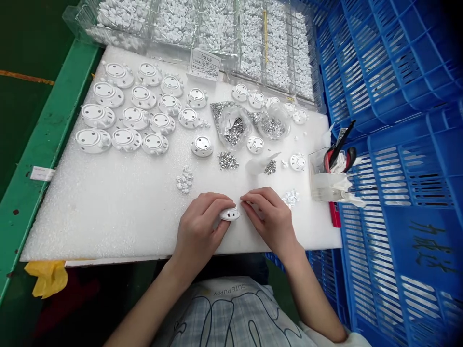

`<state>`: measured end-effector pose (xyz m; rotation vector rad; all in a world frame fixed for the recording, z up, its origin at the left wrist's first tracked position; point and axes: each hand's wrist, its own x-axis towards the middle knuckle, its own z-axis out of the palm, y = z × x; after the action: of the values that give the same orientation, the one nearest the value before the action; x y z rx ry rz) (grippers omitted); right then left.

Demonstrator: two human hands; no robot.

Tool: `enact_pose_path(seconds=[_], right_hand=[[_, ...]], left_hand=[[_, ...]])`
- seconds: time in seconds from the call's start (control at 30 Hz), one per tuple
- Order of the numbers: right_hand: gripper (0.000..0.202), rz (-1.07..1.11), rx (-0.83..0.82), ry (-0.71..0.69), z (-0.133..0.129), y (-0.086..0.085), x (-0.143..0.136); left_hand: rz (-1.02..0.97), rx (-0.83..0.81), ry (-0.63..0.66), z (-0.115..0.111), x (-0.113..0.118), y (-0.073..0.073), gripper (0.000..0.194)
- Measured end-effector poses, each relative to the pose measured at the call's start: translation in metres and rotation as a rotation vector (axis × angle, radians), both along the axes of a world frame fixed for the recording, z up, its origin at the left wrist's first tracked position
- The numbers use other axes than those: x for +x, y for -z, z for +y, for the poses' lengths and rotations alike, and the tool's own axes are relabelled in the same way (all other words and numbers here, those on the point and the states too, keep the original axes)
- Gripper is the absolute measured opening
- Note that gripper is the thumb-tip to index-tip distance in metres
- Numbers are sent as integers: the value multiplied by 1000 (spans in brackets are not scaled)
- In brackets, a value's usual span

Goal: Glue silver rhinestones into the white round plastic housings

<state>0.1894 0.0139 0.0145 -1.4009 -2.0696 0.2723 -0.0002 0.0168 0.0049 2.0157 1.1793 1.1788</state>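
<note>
A small white oval plastic part with dark holes (230, 214) is gripped between the thumb and fingers of my left hand (202, 221). Just to its right, my right hand (269, 217) has thumb and fingertips pinched together; whatever may be between them is too small to make out. Ahead of my hands lie a pile of small metal pieces (227, 160), a second metal pile (270, 167) and a translucent pointed bottle (257, 165). Little white parts (184, 180) are heaped left of centre, and more white bits (291, 198) lie beyond my right hand.
Rows of white oval assemblies (133, 118) cover the table's (119, 207) back left. Bags of metal pieces (233, 127) sit mid-back, before clear trays of white parts (217, 36) and a label card (204, 65). A clear tool box (321, 185) and blue crates (401, 193) stand right.
</note>
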Motion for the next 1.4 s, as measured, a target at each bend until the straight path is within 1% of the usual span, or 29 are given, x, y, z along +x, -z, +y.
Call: enact_pose_path(seconds=[0.17, 0.33, 0.43, 0.5, 0.6, 0.73, 0.8, 0.87, 0.97, 1.13, 1.27, 1.4], right_hand=[[17, 1, 65, -2, -3, 4, 2], [19, 24, 52, -13, -5, 5, 5], [18, 61, 59, -3, -5, 5, 6], [17, 87, 56, 3, -5, 5, 6], [15, 212, -19, 34, -6, 3, 7], [10, 506, -206, 74, -6, -2, 11], [7, 618, -275, 43, -6, -4, 10], [6, 666, -310, -12, -5, -7, 7], [9, 644, -311, -61, -3, -10, 2], [13, 570, -293, -61, -1, -14, 1], [14, 599, -319, -82, 0, -13, 2], [10, 635, -345, -99, 2, -12, 1]], left_hand=[[96, -34, -19, 1, 1, -2, 18], [179, -22, 31, -1, -3, -3, 27], [164, -51, 31, -2, -1, -3, 30], [111, -79, 9, -1, 3, -4, 25], [40, -109, -1, 0, 8, -5, 22], [5, -124, 6, 3, 9, -5, 23], [1, -127, 7, 4, 9, -5, 22], [3, -131, 13, 5, 9, -5, 20], [14, -137, 21, 6, 11, -5, 20], [32, -128, 27, 7, 12, -4, 19], [25, -130, 23, 6, 12, -3, 22], [8, -107, 32, 5, 11, -3, 22]])
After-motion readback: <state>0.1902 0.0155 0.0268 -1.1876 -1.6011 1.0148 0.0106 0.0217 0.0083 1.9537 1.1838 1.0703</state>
